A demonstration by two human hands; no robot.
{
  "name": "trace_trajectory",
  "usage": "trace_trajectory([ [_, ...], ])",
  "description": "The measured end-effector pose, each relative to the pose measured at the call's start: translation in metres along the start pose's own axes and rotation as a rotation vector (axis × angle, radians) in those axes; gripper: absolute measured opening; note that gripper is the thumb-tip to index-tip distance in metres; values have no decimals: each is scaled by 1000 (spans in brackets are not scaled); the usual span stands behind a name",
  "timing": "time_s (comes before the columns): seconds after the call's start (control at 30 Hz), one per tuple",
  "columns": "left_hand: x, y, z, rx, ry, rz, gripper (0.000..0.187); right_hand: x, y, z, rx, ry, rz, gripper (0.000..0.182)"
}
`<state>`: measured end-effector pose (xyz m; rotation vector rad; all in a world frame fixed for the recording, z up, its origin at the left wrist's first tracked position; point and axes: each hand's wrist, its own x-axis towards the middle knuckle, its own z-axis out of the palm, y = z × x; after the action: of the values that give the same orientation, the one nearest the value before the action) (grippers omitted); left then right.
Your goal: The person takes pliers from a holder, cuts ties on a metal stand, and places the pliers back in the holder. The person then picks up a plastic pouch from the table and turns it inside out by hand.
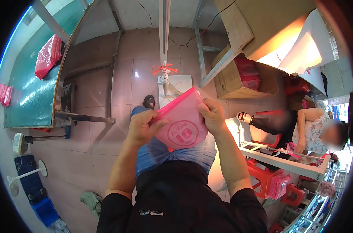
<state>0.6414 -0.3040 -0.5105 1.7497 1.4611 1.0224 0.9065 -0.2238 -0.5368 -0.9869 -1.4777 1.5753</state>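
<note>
A pink translucent plastic bag (188,120) with a round dark-pink print is stretched between my two hands above my lap. My left hand (142,126) pinches its left edge near the upper corner, thumb on top. On the other side my right hand (212,115) is closed on the bag's right edge. A darker pink strip runs along the bag's slanted upper edge. Beyond the bag, a white stand base (176,86) with an upright post and a red tie (165,69) rests on the floor.
At left, a green-topped table (29,93) carries a stack of pink bags (49,56). A cardboard box (227,83) at upper right holds more pink bags. Another person (312,124) sits at right by a white frame (285,159); red stools (258,174) stand nearby.
</note>
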Motion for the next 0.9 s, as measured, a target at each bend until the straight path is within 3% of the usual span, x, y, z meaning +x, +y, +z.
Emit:
trace_trajectory([
  [0.07, 1, -1, 6, -92, 113, 6, 27, 0, 8, -2, 125, 18, 37, 39],
  [0.13, 9, -2, 21, -185, 230, 17, 29, 2, 16, -2, 220, 167, 33, 36],
  [0.2, 17, -7, 45, -603, 826, 12, 30, 3, 3, 8, 348, 251, 7, 35],
  [0.23, 3, -8, 50, -911, 480, -141, 38, 7, -2, 12, 478, 325, -26, 35],
  [0.27, -11, -15, 57, -911, 480, -136, 38, 10, -1, 12, 478, 324, -32, 35],
  [0.33, -32, -30, 71, -1039, 112, -397, 38, 11, 7, 13, 423, 339, -81, 36],
  [0.47, -15, 17, 71, -1034, 270, -407, 25, 18, 7, 8, 337, 363, -115, 37],
  [0.53, -12, 2, 75, -901, 328, -344, 22, 18, 12, 4, 88, 370, -171, 37],
  [0.67, -1, -11, 66, -644, 384, -270, 22, 20, 11, 14, 209, 412, -163, 36],
  [0.73, 9, -8, 57, -702, 465, -203, 21, 14, 1, 30, 606, 426, 14, 30],
  [0.8, 18, -9, 50, -761, 548, -141, 20, -3, 9, 36, 454, 324, 36, 27],
  [0.83, 18, -12, 47, -616, 557, -137, 18, -11, 15, 37, 302, 227, 69, 25],
  [0.9, 22, -18, 42, -464, 566, -120, 17, -3, 18, 27, 296, 316, 53, 23],
])
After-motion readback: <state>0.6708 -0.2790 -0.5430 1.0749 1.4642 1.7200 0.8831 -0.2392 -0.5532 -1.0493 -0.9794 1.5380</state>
